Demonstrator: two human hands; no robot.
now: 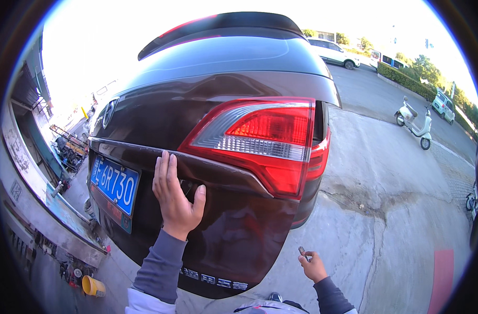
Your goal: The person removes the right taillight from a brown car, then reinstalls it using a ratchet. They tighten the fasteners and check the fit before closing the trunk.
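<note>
The brown tailgate (228,227) of a car stands in front of me, tilted slightly and only partly raised at its right side. My left hand (177,201) rests against it with fingers stretched out, the fingertips at the lower edge of the trim strip (218,166), just right of the blue licence plate (114,183). Above that strip sits the red and clear tail light (265,141). Lower right, away from the car, my right hand (315,267) is closed around a small dark piece (303,253), too small to name.
Grey concrete (349,235) with a crack lies to the right. A pale scooter (414,123) and a white car (333,52) stand farther off. On the left are a low wall (50,220) and a yellow bucket (93,286).
</note>
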